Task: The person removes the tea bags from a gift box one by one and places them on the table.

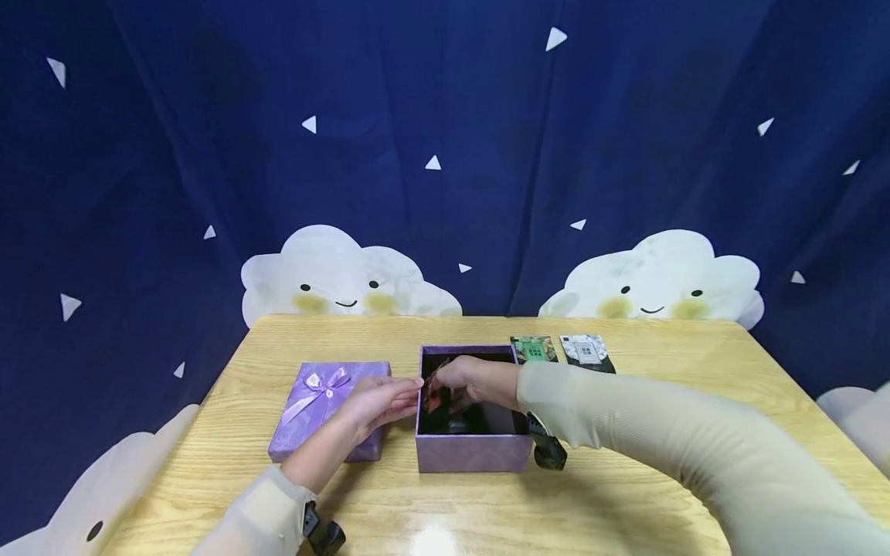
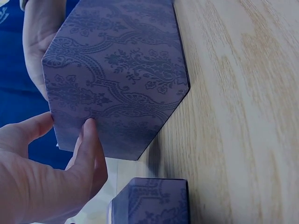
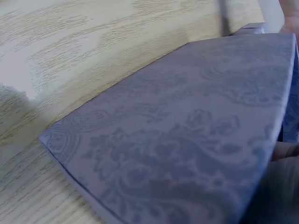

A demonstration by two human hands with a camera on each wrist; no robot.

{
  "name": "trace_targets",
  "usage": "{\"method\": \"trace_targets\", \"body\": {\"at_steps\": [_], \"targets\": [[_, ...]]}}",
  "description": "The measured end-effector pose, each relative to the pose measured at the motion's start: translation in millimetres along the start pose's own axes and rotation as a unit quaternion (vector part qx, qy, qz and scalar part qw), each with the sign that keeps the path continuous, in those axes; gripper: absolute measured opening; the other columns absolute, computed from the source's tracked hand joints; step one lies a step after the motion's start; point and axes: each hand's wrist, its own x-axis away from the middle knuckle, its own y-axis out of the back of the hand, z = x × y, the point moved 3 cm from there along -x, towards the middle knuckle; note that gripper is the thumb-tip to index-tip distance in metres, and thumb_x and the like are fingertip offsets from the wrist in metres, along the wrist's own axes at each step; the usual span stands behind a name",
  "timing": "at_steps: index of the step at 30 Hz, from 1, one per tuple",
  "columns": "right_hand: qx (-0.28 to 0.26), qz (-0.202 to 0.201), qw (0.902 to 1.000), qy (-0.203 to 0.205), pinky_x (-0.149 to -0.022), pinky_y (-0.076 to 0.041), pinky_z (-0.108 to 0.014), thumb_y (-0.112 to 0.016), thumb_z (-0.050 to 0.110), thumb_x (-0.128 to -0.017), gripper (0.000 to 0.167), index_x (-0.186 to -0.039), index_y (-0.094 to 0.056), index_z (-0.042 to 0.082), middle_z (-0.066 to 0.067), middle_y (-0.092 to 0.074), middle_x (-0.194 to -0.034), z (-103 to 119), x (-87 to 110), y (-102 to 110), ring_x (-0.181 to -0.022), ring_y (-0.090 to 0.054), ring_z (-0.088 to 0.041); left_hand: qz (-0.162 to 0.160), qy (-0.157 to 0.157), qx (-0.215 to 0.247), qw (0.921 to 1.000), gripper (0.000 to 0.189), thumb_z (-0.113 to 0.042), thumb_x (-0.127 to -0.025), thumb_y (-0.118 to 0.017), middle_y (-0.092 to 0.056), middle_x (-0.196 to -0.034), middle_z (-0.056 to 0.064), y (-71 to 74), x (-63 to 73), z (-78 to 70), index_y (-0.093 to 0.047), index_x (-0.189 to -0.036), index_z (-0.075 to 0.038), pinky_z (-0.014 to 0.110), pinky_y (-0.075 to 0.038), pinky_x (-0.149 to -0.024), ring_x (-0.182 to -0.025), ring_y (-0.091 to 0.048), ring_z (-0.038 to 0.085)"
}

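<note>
sleeve (image 1: 751, 463), box (image 1: 474, 454) on wooden table (image 1: 389, 502), blue cloud-print curtain (image 1: 459, 85)

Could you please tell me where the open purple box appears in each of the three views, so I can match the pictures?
Head: the open purple box sits just below the picture's middle, right of the bow-topped lid.
Left wrist: the box fills the upper middle, its patterned outside showing.
Right wrist: the box spans the centre and lower right.
Shared landmark: the wooden tabletop.
</note>
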Motion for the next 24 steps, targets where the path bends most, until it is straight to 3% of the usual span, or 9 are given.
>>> {"method": "trace_targets", "body": {"at_steps": [3,7,13,16,24], "targets": [[0.002,-0.017,0.9999,-0.001,-0.076,-0.063,-0.033,-0.052,0.001,-0.089,0.015,-0.076,-0.056,0.007,-0.008,-0.050,-0.079,-0.3,1.0,2.6,-0.072,-0.058,-0.021,0.013,-0.011,0.004,0.9998,0.047,-0.013,-0.089,-0.067,-0.069,-0.108,0.024,0.0,-0.9,1.1,-0.052,-0.120,0.019,0.027,-0.063,-0.085,-0.087,-0.069,0.015],[0.001,-0.022,0.9997,0.005,-0.072,-0.064,-0.029,-0.052,0.001,-0.089,0.009,-0.086,-0.061,0.003,-0.006,-0.052,-0.075,4.5,6.0,9.1,-0.067,-0.057,-0.017,0.031,-0.026,0.014,0.9991,0.051,-0.018,-0.085,-0.072,-0.072,-0.100,0.017,2.1,-3.8,2.8,-0.055,-0.116,0.018,0.028,-0.063,-0.084,-0.085,-0.069,0.014],[-0.009,-0.024,0.9996,0.011,-0.086,-0.063,-0.036,-0.053,0.003,-0.092,0.021,-0.110,-0.063,-0.002,-0.010,-0.063,-0.088,9.3,20.3,21.4,-0.074,-0.063,-0.015,-0.003,0.000,-0.002,1.0000,0.046,-0.011,-0.089,-0.065,-0.068,-0.110,0.022,-0.1,0.2,-2.2,-0.051,-0.122,0.019,0.027,-0.062,-0.086,-0.084,-0.067,0.013],[-0.009,-0.035,0.9992,0.018,-0.087,-0.063,-0.037,-0.054,0.004,-0.092,0.022,-0.111,-0.061,-0.005,-0.010,-0.062,-0.092,10.2,29.8,28.2,-0.076,-0.065,-0.016,-0.007,0.005,-0.001,1.0000,0.045,-0.009,-0.090,-0.063,-0.069,-0.106,0.018,0.5,2.3,-2.0,-0.051,-0.123,0.019,0.025,-0.063,-0.083,-0.083,-0.067,0.011],[-0.003,-0.042,0.9975,0.056,-0.071,-0.064,-0.029,-0.055,0.009,-0.093,0.018,-0.105,-0.062,-0.003,-0.004,-0.063,-0.082,5.7,53.7,50.7,-0.068,-0.063,-0.010,0.023,-0.007,0.004,0.9997,0.046,-0.009,-0.091,-0.061,-0.070,-0.106,0.018,2.9,-0.3,1.5,-0.048,-0.125,0.020,0.024,-0.062,-0.084,-0.083,-0.068,0.010]]}}
